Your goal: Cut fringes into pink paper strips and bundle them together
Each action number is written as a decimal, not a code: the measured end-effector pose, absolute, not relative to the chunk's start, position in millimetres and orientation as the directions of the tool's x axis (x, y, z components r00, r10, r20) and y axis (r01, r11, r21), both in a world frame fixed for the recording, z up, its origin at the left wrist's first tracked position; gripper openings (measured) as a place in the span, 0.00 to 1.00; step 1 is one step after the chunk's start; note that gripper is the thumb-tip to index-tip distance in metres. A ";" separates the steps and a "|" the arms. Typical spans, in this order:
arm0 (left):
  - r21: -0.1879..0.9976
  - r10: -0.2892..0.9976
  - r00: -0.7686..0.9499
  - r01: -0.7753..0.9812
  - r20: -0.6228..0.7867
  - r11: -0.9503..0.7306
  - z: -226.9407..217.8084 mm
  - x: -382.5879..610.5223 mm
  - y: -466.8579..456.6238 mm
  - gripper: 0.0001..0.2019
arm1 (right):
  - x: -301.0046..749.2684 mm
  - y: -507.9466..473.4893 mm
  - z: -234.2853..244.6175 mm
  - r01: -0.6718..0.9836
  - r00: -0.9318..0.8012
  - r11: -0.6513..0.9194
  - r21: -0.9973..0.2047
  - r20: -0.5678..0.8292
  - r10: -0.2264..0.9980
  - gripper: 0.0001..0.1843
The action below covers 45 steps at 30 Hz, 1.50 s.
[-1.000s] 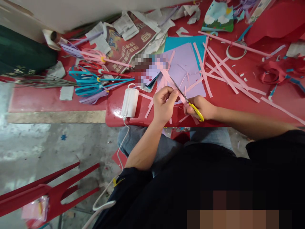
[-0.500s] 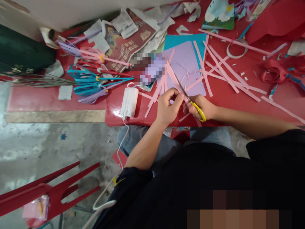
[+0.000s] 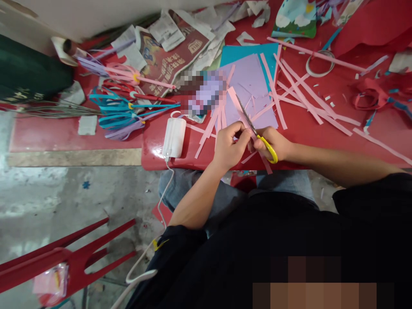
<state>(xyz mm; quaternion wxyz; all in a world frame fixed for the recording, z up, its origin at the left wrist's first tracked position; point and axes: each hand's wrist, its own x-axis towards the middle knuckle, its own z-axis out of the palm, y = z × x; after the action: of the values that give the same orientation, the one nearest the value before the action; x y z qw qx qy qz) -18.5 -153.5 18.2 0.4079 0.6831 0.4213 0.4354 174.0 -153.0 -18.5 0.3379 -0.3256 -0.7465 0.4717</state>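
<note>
My left hand [image 3: 229, 145] pinches a pink paper strip [image 3: 236, 103] at the near edge of the red table [image 3: 302, 133]. My right hand [image 3: 273, 143] grips yellow-handled scissors [image 3: 257, 133], whose blades point up and left along that strip. The two hands almost touch. Behind them lies a lilac sheet [image 3: 249, 92] over a teal sheet [image 3: 244, 52], with several more pink strips [image 3: 301, 94] scattered to the right.
A white power bank [image 3: 174, 137] with a cable lies left of my hands. Further left sit blue and pink paper flowers [image 3: 125, 113], newspaper [image 3: 167, 56] and wire stems. A tape ring [image 3: 318, 64] and red paper scraps [image 3: 370, 98] lie at right. A red stool [image 3: 64, 257] stands on the floor.
Both hands have shifted slightly to the right, and the scissors have advanced along the pink strip held by my left hand.
</note>
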 end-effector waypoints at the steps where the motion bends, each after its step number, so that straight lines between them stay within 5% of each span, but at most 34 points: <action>1: 0.924 0.931 0.270 0.224 0.247 -0.310 17.5 -18.4 -153.5 0.16 | 173.5 -153.1 -19.3 0.166 -0.554 0.350 -0.922 0.207 0.807 0.41; 29: 0.893 0.921 0.267 0.277 0.284 -0.356 15.1 -17.3 -150.8 0.16 | 168.8 -149.5 -18.2 0.061 -0.433 0.297 -0.953 0.243 0.868 0.40; 45: 0.895 0.928 0.288 0.308 0.236 -0.323 11.8 -16.3 -153.5 0.14 | 175.9 -143.2 -21.3 0.140 -0.605 0.245 -0.959 0.113 0.788 0.39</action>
<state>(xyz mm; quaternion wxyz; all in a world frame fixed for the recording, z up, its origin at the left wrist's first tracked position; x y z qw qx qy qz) -16.3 -153.5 11.8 0.3827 0.7053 0.4382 0.4050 175.9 -143.2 -21.3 0.3086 -0.3195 -0.7261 0.5248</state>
